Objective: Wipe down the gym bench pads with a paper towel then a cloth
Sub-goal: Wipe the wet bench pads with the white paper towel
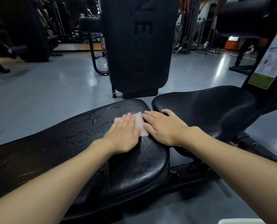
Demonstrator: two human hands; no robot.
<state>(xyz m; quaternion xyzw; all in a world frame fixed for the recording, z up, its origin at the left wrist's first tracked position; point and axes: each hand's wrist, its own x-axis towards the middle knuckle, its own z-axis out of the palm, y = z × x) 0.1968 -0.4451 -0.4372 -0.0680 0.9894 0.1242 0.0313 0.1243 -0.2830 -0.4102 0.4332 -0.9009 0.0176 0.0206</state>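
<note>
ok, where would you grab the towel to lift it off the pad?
Probably the ragged far corner of the towel, which pokes out beyond the fingertips. Come from above on the far side and pinch it. The towel is pressed flat on the wet pad by the left hand and right hand, so no edge stands up to hook.

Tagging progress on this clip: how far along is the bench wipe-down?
Done: nothing looks finished. In hand: the left hand and right hand press a pale crumpled paper towel flat onto the long black vinyl bench pad, near its end. Left: liquid streaks lie unwiped on that pad, the adjacent black seat pad has no towel on it, and no cloth is in use.
</note>
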